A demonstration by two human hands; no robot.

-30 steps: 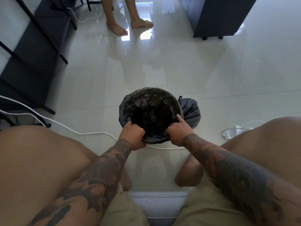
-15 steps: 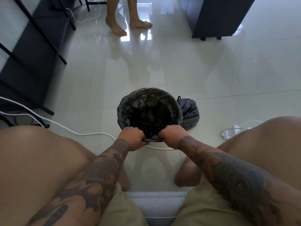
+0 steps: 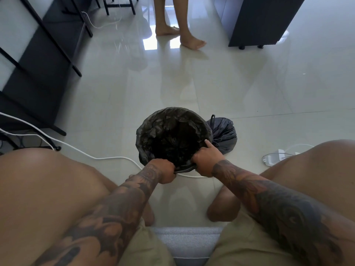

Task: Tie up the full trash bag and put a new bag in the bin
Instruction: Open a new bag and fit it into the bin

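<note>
1. Head view. Small round bin lined with a crinkled black plastic bag on the glossy pale tiled floor, between two bare knees.
2. Left hand at the near rim, fingers curled tight round a bunched fold of the liner edge.
3. Right hand at the near-right rim, gripping the liner edge too; forefinger stretched out along the rim, other fingers curled.
4. Tied-off dark trash bag with knotted top on the floor, touching the bin's far-right side.
5. White cable across the floor from the left, passing under the hands.
6. White plug adapter by the right knee.
7. Far off: a second person's bare feet, a black cabinet on short legs, a black metal frame at left.
8. Grey cushion edge at bottom centre, between khaki shorts.
</note>
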